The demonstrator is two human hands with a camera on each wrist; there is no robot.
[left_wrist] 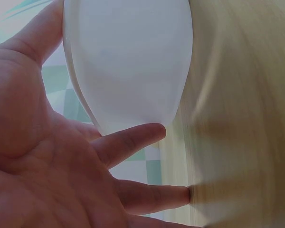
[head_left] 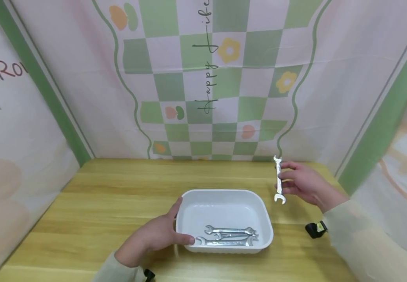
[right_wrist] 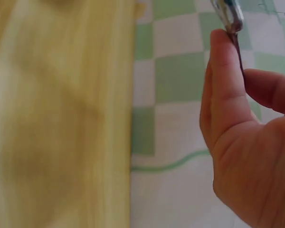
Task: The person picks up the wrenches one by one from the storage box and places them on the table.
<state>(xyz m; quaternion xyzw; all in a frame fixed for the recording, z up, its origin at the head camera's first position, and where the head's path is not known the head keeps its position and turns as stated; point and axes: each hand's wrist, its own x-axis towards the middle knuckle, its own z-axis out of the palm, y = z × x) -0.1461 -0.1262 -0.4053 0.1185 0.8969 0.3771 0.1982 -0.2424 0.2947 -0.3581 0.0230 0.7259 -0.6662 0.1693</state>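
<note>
My right hand (head_left: 300,182) pinches a silver double open-ended wrench (head_left: 279,182) between thumb and fingers, above the table's back right part. One end of that wrench (right_wrist: 229,15) shows at the top of the right wrist view. My left hand (head_left: 159,233) is at the left end of a white rectangular tray (head_left: 224,249), its thumb over the near left corner. In the left wrist view the fingers (left_wrist: 133,142) are straight and spread, the index fingertip touching the tray's outside. Several silver wrenches (head_left: 226,243) lie along the tray's near side, partly overlapping.
The tray stands on a wood-grain table (head_left: 119,196). A patterned cloth (head_left: 203,78) rises behind the table's back edge, with more cloth at both sides. A black strap piece (head_left: 315,230) hangs by the right sleeve (head_left: 362,235).
</note>
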